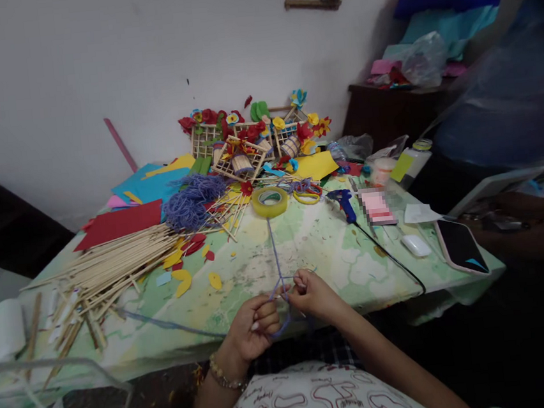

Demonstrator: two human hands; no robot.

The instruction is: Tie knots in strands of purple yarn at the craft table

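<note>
Purple yarn point(275, 248) runs from a wide roll of clear yellow tape point(270, 202) toward me and splits into strands at my hands. My left hand point(257, 324) is closed, its fingers curled round the yarn, with a beaded bracelet on the wrist. Beside it, my right hand point(313, 295) pinches other strands of the same yarn. Both hands are near the table's front edge, close together. A loose length of yarn trails left across the table toward the sticks. Whether a knot or braid has formed between the fingers is too small to tell.
Thin wooden sticks point(118, 260) and a purple yarn bundle point(192, 202) lie left. Stick frames with paper flowers point(246, 136) stand at the back. Scissors point(307, 192), a blue glue gun point(343, 205) and a phone point(462, 246) lie right. Another person point(507, 98) is at the right.
</note>
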